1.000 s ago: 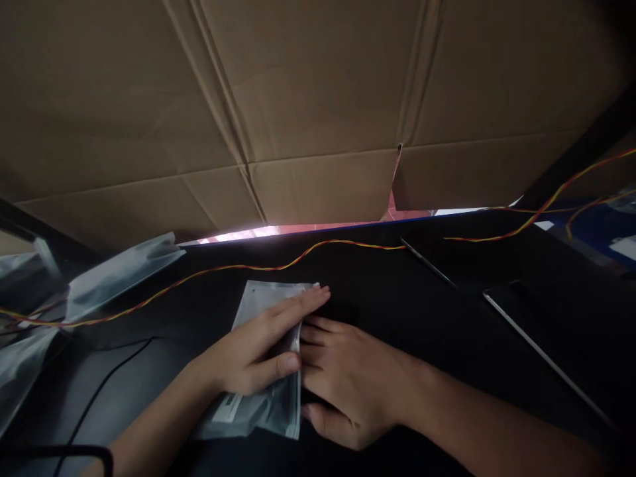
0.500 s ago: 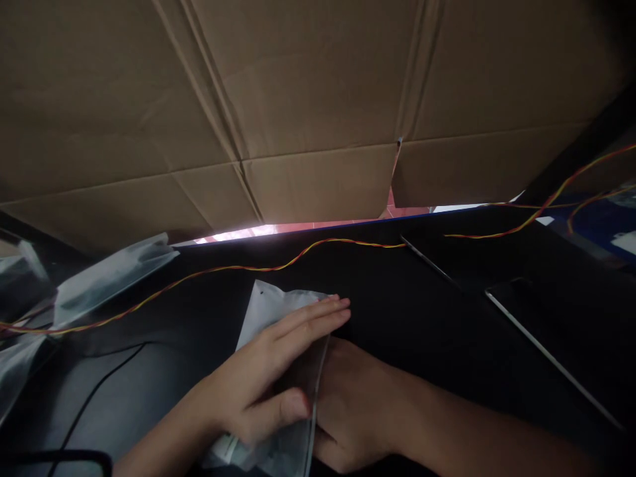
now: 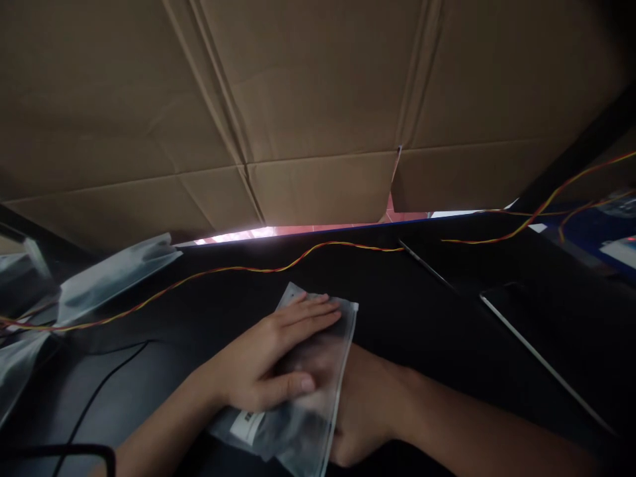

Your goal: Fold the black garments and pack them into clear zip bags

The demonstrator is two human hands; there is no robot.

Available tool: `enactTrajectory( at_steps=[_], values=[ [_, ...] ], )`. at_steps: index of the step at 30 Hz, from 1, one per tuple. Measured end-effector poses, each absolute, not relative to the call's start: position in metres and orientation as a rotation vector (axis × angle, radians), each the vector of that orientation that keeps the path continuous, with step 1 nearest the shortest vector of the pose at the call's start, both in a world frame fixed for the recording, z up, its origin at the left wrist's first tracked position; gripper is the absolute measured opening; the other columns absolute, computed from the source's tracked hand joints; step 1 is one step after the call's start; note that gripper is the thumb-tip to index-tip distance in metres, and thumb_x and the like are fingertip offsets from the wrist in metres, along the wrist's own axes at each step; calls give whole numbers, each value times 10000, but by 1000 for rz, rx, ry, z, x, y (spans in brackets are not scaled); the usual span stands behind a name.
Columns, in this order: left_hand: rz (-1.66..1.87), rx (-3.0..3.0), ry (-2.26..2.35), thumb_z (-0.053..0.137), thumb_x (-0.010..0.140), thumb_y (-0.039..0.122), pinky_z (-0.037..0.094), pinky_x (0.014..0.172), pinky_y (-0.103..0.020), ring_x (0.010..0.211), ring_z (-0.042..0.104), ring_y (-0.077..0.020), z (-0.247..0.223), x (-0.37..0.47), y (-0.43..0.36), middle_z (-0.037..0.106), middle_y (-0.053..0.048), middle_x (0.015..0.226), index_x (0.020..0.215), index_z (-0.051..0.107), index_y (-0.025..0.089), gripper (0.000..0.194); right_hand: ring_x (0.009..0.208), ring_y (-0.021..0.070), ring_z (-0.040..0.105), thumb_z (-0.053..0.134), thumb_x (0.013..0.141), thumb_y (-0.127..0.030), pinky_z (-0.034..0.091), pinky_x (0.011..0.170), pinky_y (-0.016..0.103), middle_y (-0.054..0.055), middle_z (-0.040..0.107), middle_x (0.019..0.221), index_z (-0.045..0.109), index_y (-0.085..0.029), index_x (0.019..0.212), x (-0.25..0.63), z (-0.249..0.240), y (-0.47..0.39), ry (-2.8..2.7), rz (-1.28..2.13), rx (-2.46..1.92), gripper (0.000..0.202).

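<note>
Right hand [image 3: 355, 401] now deeper from the right, seemingly inside the bag [image 3: 301, 430].
Left hand [image 3: 268, 361] rests flat atop; cannot tell the right's grip.

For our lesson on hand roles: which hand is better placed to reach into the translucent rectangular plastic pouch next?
The right hand, probably: it shows through the pouch beyond its pale zip edge, seemingly inside. The left hand lies on top.

Creased brown cardboard [image 3: 318, 93] stands behind the black desk [image 3: 407, 311]. A twisted red-and-yellow wire [image 3: 258, 269] crosses it. On the left lie a cloudy plastic packet [image 3: 116, 275] and a thin black cable [image 3: 105, 377]; on the right, two dark flat panels [image 3: 551, 338].
</note>
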State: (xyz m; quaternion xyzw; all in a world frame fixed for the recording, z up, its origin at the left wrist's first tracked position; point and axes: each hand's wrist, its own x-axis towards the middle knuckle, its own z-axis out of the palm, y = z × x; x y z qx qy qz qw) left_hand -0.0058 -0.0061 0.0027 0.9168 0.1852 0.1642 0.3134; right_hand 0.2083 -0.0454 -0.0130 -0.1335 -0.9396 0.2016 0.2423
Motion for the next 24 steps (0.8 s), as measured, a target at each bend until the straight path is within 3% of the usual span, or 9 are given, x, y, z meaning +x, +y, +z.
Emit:
enactTrajectory(
  at_steps=[9, 11, 15, 20, 22, 24],
  values=[
    [592, 2515, 657, 592, 1059, 495, 245, 1348, -699, 1582, 446, -384, 2, 13, -24, 475, -145, 1708, 1687, 373, 254, 707, 1253, 304, 672, 666, 936, -247, 508, 1128, 488, 98, 809, 1156, 751, -211, 1048, 188, -27, -35, -2543, 534, -587, 145],
    [595, 2510, 660, 585, 1060, 498, 296, 1331, -692, 1582, 443, -387, 1, 12, -23, 470, -144, 1711, 1683, 380, 254, 699, 1232, 294, 675, 672, 919, -248, 521, 1106, 466, 77, 810, 1094, 747, -215, 1010, 199, -19, -35, -2570, 585, -474, 122],
    [596, 2464, 763, 539, 1086, 515, 435, 1270, -619, 1564, 468, -373, 3, 1, -15, 490, -115, 1700, 1643, 452, 288, 608, 1000, 239, 720, 685, 880, -206, 579, 922, 377, 63, 790, 993, 723, -206, 933, 226, -2, -35, -2511, 753, -439, 65],
    [632, 2472, 879, 539, 1098, 475, 441, 1268, -591, 1534, 509, -344, 4, -12, -5, 546, -109, 1656, 1632, 442, 291, 573, 945, 217, 692, 599, 955, -129, 540, 920, 414, 39, 762, 948, 711, -222, 930, 250, 10, -20, -2289, 633, -729, 148],
    [600, 2498, 902, 552, 1091, 495, 413, 1285, -615, 1577, 452, -353, 2, -13, -4, 495, -112, 1696, 1662, 389, 290, 628, 975, 218, 679, 612, 954, -122, 537, 941, 428, 33, 746, 998, 706, -235, 983, 259, 11, -12, -2199, 557, -867, 150],
    [532, 2532, 923, 575, 1077, 534, 366, 1304, -654, 1627, 363, -374, -2, -12, -6, 413, -120, 1748, 1698, 321, 286, 715, 1115, 240, 665, 718, 926, -197, 554, 997, 443, 71, 700, 1227, 674, -250, 1228, 269, 8, -6, -2149, 605, -1001, 310]
  ],
)
